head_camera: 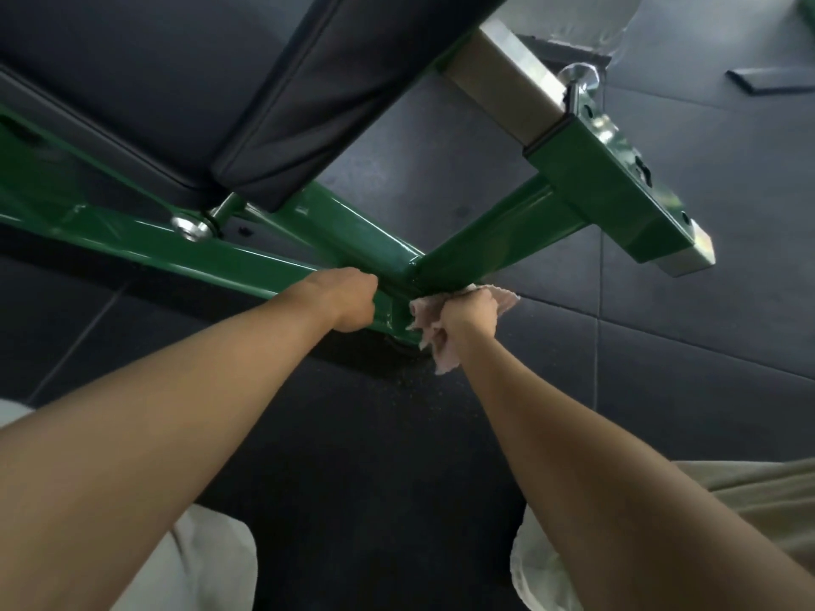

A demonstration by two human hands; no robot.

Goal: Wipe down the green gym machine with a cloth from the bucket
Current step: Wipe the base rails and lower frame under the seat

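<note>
The green gym machine [247,262] fills the upper half of the head view, its painted steel tubes meeting at a joint in the middle. My right hand [469,313] grips a crumpled pale pink cloth [430,337] and presses it against the underside of that joint, with cloth ends hanging below my fist. My left hand [348,297] curls around the lower green tube just left of the joint. The bucket is not in view.
Black padded cushions [308,94] sit above the frame. A bare steel bar [498,77] slides into a green sleeve [617,191] at upper right. Dark rubber floor tiles [661,346] lie below, with small specks under the joint. My knees show at the bottom.
</note>
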